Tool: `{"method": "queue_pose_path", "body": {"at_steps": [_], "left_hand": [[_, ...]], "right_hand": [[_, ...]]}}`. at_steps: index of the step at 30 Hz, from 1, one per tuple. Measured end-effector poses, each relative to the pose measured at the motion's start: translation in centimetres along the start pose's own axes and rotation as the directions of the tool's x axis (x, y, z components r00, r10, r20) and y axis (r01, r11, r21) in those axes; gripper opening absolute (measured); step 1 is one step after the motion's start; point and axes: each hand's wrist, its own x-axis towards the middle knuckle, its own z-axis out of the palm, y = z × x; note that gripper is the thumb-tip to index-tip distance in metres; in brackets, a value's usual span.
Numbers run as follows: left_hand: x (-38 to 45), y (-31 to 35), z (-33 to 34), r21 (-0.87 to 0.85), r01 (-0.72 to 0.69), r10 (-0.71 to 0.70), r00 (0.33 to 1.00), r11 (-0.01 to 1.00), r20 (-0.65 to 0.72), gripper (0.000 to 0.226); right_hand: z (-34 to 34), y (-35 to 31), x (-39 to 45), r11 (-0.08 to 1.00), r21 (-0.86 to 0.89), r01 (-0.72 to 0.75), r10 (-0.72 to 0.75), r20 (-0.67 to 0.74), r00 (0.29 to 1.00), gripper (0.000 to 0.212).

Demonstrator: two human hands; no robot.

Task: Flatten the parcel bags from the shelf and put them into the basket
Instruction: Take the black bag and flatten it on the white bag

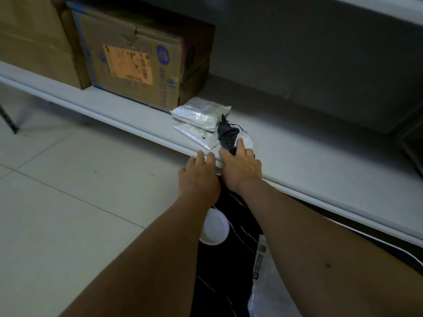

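Two silvery-white parcel bags are stacked on the low white shelf (297,156): a plump one (201,112) on top of a flatter labelled one (199,135). Right of them lies a crumpled bag, black (226,133) with a white part (247,139). My right hand (241,167) presses flat on its near end at the shelf edge, fingers spread. My left hand (198,177) rests beside it at the edge, fingertips on the bag's white corner. Below my arms a black basket (229,259) holds a white parcel bag (267,282) with a printed label.
Two cardboard boxes stand on the shelf at the left, a large one with an orange label (135,62) and a plain one (32,35) behind it. A white round lid-like object (215,228) sits by the basket. Pale floor tiles (68,191) spread to the left.
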Motion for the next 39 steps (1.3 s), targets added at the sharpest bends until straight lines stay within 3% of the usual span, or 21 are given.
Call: {"method": "queue_pose_path", "body": {"at_steps": [5, 18, 25, 28, 32, 39], "left_hand": [[-0.8, 0.6, -0.3, -0.011, -0.004, 0.004, 1.000, 1.000, 0.024, 0.062], [-3.4, 5.9, -2.0, -0.129, -0.036, 0.049, 0.994, 0.991, 0.095, 0.063], [-7.2, 8.0, -3.2, -0.199, -0.054, 0.076, 0.992, 0.979, 0.101, 0.078], [-10.3, 9.1, -3.3, -0.221, -0.035, 0.068, 0.988, 0.975, 0.142, 0.079], [-14.0, 10.6, -2.9, -0.257, -0.038, 0.100, 0.968, 0.966, 0.231, 0.068], [-16.4, 10.8, -2.6, -0.131, -0.094, 0.132, 0.938, 0.987, 0.320, 0.047]], "right_hand": [[0.1, 0.1, -0.7, 0.990, 0.103, -0.094, 0.095, -0.008, 0.995, 0.061], [-3.8, 5.4, -8.7, 0.980, 0.198, -0.022, 0.025, -0.013, 1.000, 0.076], [-7.3, 8.2, -15.3, 0.980, 0.197, -0.025, 0.029, -0.016, 0.999, 0.055], [-8.5, 8.8, -18.5, 0.982, 0.184, -0.049, 0.052, -0.009, 0.999, 0.056], [-8.8, 9.8, -22.5, 0.984, 0.158, -0.086, 0.085, 0.017, 0.996, 0.064], [-7.1, 13.2, -26.1, 0.980, 0.102, -0.170, 0.155, 0.138, 0.978, 0.037]]}}
